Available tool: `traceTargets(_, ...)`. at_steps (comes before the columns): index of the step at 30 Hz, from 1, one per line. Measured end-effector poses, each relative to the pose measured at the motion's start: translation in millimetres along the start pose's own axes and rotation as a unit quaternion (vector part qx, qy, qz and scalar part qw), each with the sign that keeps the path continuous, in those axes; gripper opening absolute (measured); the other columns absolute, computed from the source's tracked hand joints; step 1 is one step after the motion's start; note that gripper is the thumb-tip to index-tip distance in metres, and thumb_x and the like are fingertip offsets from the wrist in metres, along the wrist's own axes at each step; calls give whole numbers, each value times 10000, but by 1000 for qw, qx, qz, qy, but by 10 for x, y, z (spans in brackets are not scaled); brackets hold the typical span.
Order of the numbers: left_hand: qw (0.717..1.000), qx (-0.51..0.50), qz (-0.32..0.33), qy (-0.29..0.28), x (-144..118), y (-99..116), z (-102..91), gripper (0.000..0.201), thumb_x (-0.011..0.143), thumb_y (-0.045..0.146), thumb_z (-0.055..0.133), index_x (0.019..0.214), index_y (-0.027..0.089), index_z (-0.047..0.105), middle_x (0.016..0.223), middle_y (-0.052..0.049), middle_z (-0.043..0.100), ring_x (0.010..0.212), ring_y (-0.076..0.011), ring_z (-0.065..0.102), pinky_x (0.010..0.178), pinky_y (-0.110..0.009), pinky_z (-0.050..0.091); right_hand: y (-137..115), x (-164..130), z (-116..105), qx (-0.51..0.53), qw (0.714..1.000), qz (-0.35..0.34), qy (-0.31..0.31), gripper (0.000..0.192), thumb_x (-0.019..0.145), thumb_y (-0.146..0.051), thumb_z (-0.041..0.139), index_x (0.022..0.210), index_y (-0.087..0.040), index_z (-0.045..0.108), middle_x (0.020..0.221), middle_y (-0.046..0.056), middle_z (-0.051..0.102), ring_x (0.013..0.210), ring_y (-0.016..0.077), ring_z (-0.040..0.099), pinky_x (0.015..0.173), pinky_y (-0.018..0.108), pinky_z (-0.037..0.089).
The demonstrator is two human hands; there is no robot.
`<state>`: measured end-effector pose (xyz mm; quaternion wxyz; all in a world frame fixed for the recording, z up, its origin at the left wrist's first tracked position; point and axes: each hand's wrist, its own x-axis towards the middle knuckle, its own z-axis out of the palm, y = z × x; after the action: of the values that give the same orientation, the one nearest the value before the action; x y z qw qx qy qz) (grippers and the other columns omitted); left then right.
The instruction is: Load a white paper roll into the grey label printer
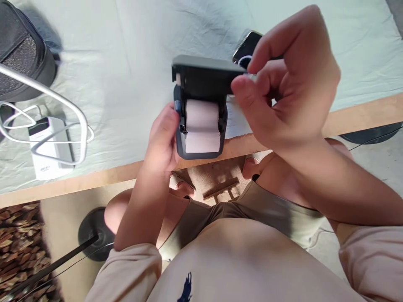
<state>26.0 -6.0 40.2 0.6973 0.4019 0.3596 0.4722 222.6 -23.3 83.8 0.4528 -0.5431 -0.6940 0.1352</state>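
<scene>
Handheld printer [204, 156], or at least that's what it looks like, is being held up over the near wooden edge [100, 177] of the table, with its lid [204, 82] swung open and a white paper roll [202, 119] sitting inside. Some of the paper hangs down flat over the lower part of the body. The left hand [162, 136] is wrapped around the printer's left side, thumb along the edge, with the other fingers mostly hidden behind it. The right hand [289, 79] has the lid's right corner pinched between thumb and index finger, and there's some tiny pale bit at those fingertips that I can't make out. So the hands are apart from each other, but both are on the same gadget. Just beyond the right fingertips a phone [247, 47] lies on the pale green cloth [122, 84], partly covered by the hand. Way over on the left there's a white power bank [50, 163] with a white cable [82, 138] looped across it, and a black case [28, 79] just behind.
</scene>
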Motion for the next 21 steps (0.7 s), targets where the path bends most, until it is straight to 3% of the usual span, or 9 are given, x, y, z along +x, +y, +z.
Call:
traceTargets(2, 1000, 19, -7, -7, -21, 4, 2, 329, 904, 438, 687, 1157, 228, 708, 1156, -65, 725, 1086, -260, 705, 889, -364, 596, -4, 4, 2, 44, 999, -10, -5, 159, 977, -383, 480, 922, -235, 494, 785, -6, 559, 622, 87, 516, 565, 283, 398)
traceTargets(5, 999, 33, -3, 3, -33, -7, -1, 321, 897, 453, 690, 1123, 226, 704, 1094, -76, 710, 1005, -257, 711, 819, -357, 589, -6, 4, 28, 38, 996, -36, -71, 89, 928, -285, 543, 956, -203, 523, 1065, 13, 650, 816, 75, 621, 585, 238, 438)
traceTargets(9, 998, 48, 32, 6, -13, -72, -53, 340, 899, 473, 701, 1117, 212, 708, 1100, -78, 687, 976, -222, 688, 802, -319, 566, -50, -18, 85, -131, 976, -7, -172, 208, 879, -290, 551, 1064, -232, 627, 1032, -24, 704, 761, 91, 595, 612, 269, 344)
traceTargets(13, 996, 54, 59, -27, 10, -152, -143, 423, 882, 542, 706, 1184, 246, 706, 1148, -76, 682, 976, -233, 667, 752, -330, 551, -193, -23, 88, -250, 943, 31, -216, 356, 892, -374, 537, 1233, -335, 631, 1000, -29, 737, 754, 142, 603, 583, 284, 196)
traceTargets(17, 993, 80, 75, -35, -3, -166, -154, 409, 871, 540, 713, 1178, 270, 719, 1086, -68, 685, 944, -235, 648, 731, -333, 516, -296, 17, 76, -274, 919, 114, -259, 358, 866, -396, 561, 1208, -358, 657, 816, 12, 691, 607, 160, 521, 609, 282, 219)
traceTargets(21, 992, 99, 72, 6, -54, -100, -81, 367, 878, 547, 713, 1094, 250, 723, 921, -49, 671, 772, -187, 627, 601, -305, 457, -254, 36, 83, -203, 946, 106, -230, 391, 818, -348, 581, 1202, -350, 656, 902, -4, 718, 694, 166, 570, 633, 280, 299)
